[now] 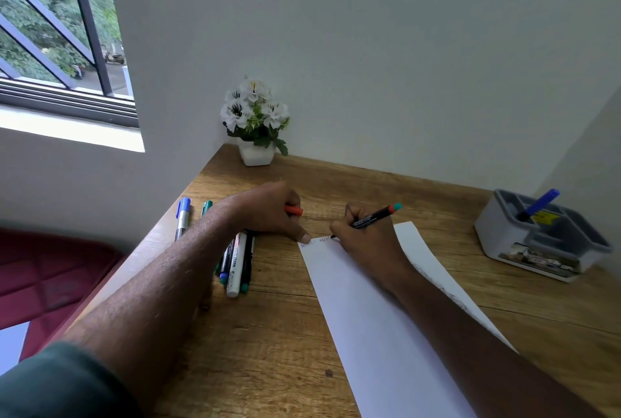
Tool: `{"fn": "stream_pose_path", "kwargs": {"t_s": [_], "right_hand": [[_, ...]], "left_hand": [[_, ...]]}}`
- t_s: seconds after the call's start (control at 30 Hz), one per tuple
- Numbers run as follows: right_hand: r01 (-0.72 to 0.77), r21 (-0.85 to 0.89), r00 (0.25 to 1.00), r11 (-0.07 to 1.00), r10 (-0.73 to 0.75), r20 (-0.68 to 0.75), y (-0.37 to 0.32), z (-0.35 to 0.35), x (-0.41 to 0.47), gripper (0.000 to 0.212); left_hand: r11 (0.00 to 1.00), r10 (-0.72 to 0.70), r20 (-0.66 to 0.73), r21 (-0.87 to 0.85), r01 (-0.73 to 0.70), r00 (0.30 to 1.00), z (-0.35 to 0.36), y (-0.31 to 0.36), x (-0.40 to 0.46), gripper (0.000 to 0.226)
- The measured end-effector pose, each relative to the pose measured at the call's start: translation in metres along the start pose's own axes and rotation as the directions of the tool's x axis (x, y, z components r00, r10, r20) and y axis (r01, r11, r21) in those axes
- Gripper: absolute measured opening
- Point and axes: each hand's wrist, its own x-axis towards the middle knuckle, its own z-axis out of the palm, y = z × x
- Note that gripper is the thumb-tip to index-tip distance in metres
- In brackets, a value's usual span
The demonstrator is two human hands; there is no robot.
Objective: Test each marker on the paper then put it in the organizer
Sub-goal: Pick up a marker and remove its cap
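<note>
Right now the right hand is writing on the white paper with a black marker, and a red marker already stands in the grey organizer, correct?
Not quite. The head view shows a blue marker standing in the grey organizer, not a red one. The rest holds.

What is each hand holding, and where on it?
Right hand: black marker, gripped near its tip. Left hand: orange cap, mostly enclosed in curled fingers.
</note>
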Motion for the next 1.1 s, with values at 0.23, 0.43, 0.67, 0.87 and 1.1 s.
{"fn": "stream_pose_path", "kwargs": {"t_s": [0.23, 0.43, 0.67, 0.87, 1.1], "right_hand": [[-0.008, 0.024, 1.000, 1.000, 0.008, -0.005, 0.002, -0.001, 0.000, 0.035], [-0.037, 0.122, 0.997, 0.992, 0.045, -0.065, 0.001, -0.006, -0.001, 0.024], [0.054, 0.580, 0.993, 0.813, 0.015, -0.113, -0.001, -0.016, 0.000, 0.016], [0.034, 0.672, 0.999, 0.740, -0.044, -0.002, -0.002, -0.022, 0.002, 0.011], [0.075, 0.662, 0.997, 0.746, -0.050, -0.057, 0.001, -0.021, 0.002, 0.018]], "left_hand": [[1.000, -0.006, 0.002, 0.007, 0.006, 1.000, -0.001, 0.002, -0.001, 0.037], [1.000, -0.005, 0.001, 0.000, 0.005, 1.000, 0.000, -0.001, 0.000, 0.039], [0.955, 0.167, -0.280, -0.194, -0.226, 0.945, 0.000, 0.007, 0.000, 0.012], [0.858, 0.201, -0.284, -0.411, -0.308, 0.938, 0.000, 0.014, -0.002, 0.016], [0.795, 0.244, -0.332, -0.470, -0.384, 0.911, 0.001, 0.010, -0.001, 0.010]]}}
